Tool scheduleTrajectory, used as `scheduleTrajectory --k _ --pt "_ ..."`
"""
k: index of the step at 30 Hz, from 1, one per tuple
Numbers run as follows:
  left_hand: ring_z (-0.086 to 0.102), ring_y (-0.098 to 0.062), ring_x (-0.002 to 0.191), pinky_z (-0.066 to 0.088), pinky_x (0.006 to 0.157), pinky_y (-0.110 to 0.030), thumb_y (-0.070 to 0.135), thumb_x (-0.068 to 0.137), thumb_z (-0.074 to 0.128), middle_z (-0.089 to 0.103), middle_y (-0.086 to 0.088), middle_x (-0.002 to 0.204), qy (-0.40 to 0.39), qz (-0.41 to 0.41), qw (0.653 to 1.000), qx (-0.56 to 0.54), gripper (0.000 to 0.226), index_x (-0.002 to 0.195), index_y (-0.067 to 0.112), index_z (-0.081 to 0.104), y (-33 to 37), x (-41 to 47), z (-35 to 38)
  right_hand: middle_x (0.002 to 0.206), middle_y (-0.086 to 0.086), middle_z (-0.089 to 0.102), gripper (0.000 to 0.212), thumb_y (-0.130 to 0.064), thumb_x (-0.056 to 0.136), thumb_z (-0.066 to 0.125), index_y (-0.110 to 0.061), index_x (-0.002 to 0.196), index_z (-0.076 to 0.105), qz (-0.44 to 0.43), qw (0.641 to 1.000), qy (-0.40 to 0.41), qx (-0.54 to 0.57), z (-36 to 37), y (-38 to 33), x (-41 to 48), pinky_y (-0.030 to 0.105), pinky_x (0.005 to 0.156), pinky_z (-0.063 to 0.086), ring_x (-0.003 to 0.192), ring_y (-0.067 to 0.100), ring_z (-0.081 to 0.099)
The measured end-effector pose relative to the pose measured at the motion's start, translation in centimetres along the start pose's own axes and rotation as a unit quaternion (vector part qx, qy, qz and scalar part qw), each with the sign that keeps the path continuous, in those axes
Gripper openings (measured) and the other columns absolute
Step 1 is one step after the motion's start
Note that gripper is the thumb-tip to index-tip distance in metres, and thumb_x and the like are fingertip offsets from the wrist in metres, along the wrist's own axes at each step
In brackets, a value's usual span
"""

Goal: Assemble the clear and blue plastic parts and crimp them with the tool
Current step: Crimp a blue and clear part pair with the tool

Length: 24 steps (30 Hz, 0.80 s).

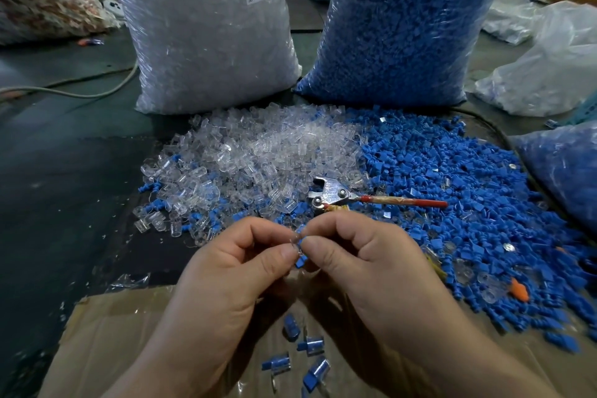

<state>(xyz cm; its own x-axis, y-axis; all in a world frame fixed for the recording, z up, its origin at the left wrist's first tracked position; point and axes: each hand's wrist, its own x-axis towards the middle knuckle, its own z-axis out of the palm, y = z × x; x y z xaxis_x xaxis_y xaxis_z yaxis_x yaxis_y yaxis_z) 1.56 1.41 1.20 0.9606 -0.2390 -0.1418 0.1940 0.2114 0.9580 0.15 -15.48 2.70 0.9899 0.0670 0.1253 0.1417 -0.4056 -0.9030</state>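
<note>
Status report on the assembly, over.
Left hand and right hand pinch small clear and blue plastic parts together. Red-handled metal crimping tool lies untouched beyond. Nothing in the way.

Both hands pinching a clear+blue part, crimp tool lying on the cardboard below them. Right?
Not quite. Head view: the left hand and right hand do pinch the clear and blue part, but the crimp tool lies on the loose parts beyond them, not on the cardboard.

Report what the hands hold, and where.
Left hand and right hand pinch a small clear plastic shell with blue plastic plug, held at opposite sides.
</note>
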Motion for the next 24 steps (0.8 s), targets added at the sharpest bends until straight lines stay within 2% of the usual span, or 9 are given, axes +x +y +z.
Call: scheduleTrajectory --k 2,5,8,10,13,15,17,20,24 --pt "0.061 -0.012 0.055 0.05 0.05 -0.02 0.03 0.061 0.086 0.068 -0.005 0.067 0.011 0.025 0.998 0.057 0.027 0.086 0.023 0.078 0.2 -0.1 0.1 0.081 -0.012 0.065 0.007 -0.03 0.092 0.064 -0.026 0.088 0.07 -0.072 0.991 0.031 -0.109 -0.1 -0.1 -0.1 0.023 0.073 0.047 0.081 0.006 0.06" --pt "0.066 -0.017 0.061 0.055 0.055 -0.025 0.017 0.072 0.084 0.072 -0.008 0.075 -0.003 0.039 0.997 0.065 0.022 0.091 0.026 0.079 0.4 -0.3 0.2 0.093 -0.009 0.065 0.02 -0.032 0.096 0.053 -0.021 0.098 0.07 -0.169 0.961 0.051 -0.214 0.2 -0.3 -0.3 0.03 0.075 0.049 0.087 0.009 0.06" --pt "0.067 -0.017 0.061 0.054 0.054 -0.022 0.027 0.062 0.083 0.072 -0.009 0.075 0.034 0.059 0.995 0.078 0.025 0.086 0.027 0.077 0.2 -0.1 0.4 0.102 -0.001 0.064 0.023 -0.024 0.096 0.051 -0.015 0.108 0.068 -0.215 0.949 0.03 -0.229 0.6 -0.1 -0.5 0.039 0.076 0.053 0.093 0.018 0.061" --pt "0.066 -0.017 0.059 0.054 0.052 -0.022 0.033 0.056 0.077 0.072 -0.009 0.072 0.058 0.063 0.994 0.065 0.028 0.083 0.026 0.076 0.1 0.0 0.5 0.109 -0.002 0.062 0.026 -0.025 0.094 0.051 -0.018 0.116 0.064 -0.224 0.943 0.02 -0.245 0.5 0.0 -0.4 0.038 0.08 0.053 0.1 0.017 0.059" --pt "0.066 -0.018 0.055 0.055 0.051 -0.024 0.02 0.062 0.074 0.07 -0.008 0.066 0.073 0.05 0.995 0.042 0.018 0.08 0.025 0.074 -0.1 0.1 0.4 0.133 -0.007 0.051 0.047 -0.04 0.089 0.053 -0.032 0.134 0.04 -0.137 0.923 0.058 -0.355 -1.0 0.7 0.4 0.04 0.103 0.046 0.124 0.012 0.044" --pt "0.062 -0.018 0.05 0.052 0.047 -0.022 0.014 0.063 0.073 0.067 -0.01 0.062 0.075 0.04 0.996 0.029 0.015 0.076 0.022 0.073 -0.2 0.2 0.2 0.151 -0.005 0.032 0.065 -0.051 0.088 0.051 -0.035 0.144 0.022 -0.033 0.889 0.043 -0.454 -2.6 1.5 1.2 0.045 0.116 0.027 0.141 0.019 0.024" --pt "0.062 -0.017 0.05 0.051 0.046 -0.02 0.01 0.062 0.073 0.065 -0.011 0.063 0.072 0.033 0.997 0.011 0.015 0.074 0.017 0.073 -0.2 0.3 -0.1 0.158 -0.001 0.021 0.073 -0.059 0.09 0.046 -0.032 0.15 0.012 0.036 0.856 -0.004 -0.515 -3.6 2.5 1.8 0.044 0.119 0.013 0.146 0.024 0.014" --pt "0.061 -0.017 0.051 0.051 0.045 -0.022 0.007 0.063 0.072 0.065 -0.008 0.063 0.064 0.015 0.998 -0.022 0.015 0.075 0.015 0.073 -0.1 0.4 -0.3 0.149 -0.002 0.036 0.073 -0.062 0.09 0.044 -0.03 0.149 0.016 0.048 0.839 -0.023 -0.541 -3.8 3.2 2.3 0.043 0.116 0.019 0.136 0.025 0.03" --pt "0.06 -0.016 0.051 0.051 0.045 -0.022 -0.006 0.075 0.067 0.065 -0.009 0.063 0.066 0.013 0.998 0.009 0.023 0.075 0.017 0.073 -0.2 0.7 -0.5 0.129 -0.006 0.051 0.063 -0.058 0.088 0.051 -0.031 0.142 0.033 0.047 0.846 0.004 -0.53 -4.0 2.7 2.7 0.041 0.101 0.033 0.117 0.022 0.042"
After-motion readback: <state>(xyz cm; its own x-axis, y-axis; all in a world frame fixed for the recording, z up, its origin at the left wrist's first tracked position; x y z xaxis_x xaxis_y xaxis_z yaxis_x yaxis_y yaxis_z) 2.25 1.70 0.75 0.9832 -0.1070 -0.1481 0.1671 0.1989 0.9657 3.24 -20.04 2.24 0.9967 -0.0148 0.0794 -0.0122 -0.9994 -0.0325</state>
